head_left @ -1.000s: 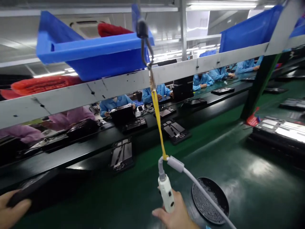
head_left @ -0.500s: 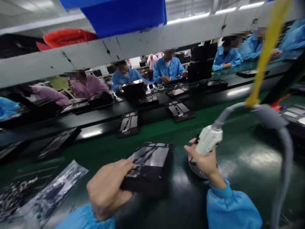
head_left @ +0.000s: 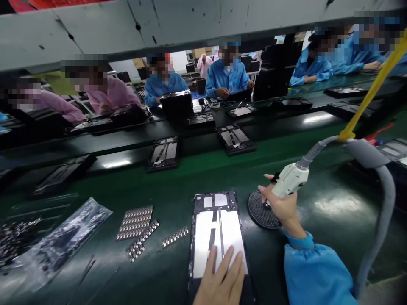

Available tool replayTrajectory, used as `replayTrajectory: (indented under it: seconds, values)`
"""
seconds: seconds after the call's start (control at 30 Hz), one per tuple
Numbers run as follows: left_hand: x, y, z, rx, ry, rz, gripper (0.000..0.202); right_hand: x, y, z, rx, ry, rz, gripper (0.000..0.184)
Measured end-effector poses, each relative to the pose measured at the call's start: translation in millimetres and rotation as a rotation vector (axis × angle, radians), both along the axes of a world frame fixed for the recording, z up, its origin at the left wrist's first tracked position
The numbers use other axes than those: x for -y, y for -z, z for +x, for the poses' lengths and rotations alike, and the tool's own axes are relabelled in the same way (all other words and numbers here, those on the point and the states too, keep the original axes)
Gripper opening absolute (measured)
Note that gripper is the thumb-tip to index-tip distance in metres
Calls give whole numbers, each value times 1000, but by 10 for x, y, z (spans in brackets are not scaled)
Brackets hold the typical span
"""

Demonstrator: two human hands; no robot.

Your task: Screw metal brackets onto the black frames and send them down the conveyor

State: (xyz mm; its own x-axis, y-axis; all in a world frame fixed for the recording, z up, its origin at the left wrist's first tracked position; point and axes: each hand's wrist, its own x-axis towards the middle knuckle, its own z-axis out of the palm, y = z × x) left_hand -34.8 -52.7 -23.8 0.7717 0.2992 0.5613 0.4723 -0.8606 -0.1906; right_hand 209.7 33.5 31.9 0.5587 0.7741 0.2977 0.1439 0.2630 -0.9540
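An opened tablet [head_left: 233,237], its silvery battery cells and dark ribbon strips showing, lies flat on the bench in front of me. My left hand [head_left: 222,275] rests on its lower half with fingers stretched out and spread. To the right, my right hand [head_left: 281,208] is wrapped round a pale electric screwdriver [head_left: 291,180], held tilted. Its tip points down at a round black perforated screw plate [head_left: 259,212]; whether it touches the plate I cannot tell. A thick grey cable [head_left: 383,212] runs from the screwdriver's top, hung from a yellow strap [head_left: 369,103].
Left of the tablet lie a sheet of small parts [head_left: 135,222], loose part strips [head_left: 175,237], and a clear plastic bag [head_left: 68,241]. Beyond, more opened tablets [head_left: 235,139] sit on the line. Co-workers [head_left: 227,76] sit across, under a grey beam [head_left: 178,21].
The tablet, earlier lifted and tilted in my left hand, now lies flat; that hand has let go and spread over it. My view has tipped down. The right hand keeps the screwdriver by the plate.
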Motion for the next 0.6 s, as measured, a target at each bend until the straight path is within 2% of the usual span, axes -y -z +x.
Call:
replayTrajectory:
  seconds: [0.07, 0.23, 0.3, 0.4, 0.47, 0.6]
  values:
    - [-8, 22, 204, 67, 27, -16, 23, -16, 28, -1, 7, -7, -7, 34]
    - [-8, 2, 547, 272, 10, -89, 52, -26, 83, -1, 33, -5, -13, 30]
    - [-10, -71, 599, 391, 54, -105, 44, -23, 88, -7, 38, 6, -16, 27]
    - [-28, -245, 562, 510, 200, -187, 22, -20, 91, -18, 46, 2, -18, 25]
    - [-50, -361, 457, 530, 246, -262, 16, -24, 97, -25, 67, 5, -20, 23]
    - [-114, -498, 91, 496, 101, -458, 18, -24, 110, -19, 110, 18, -28, 22]
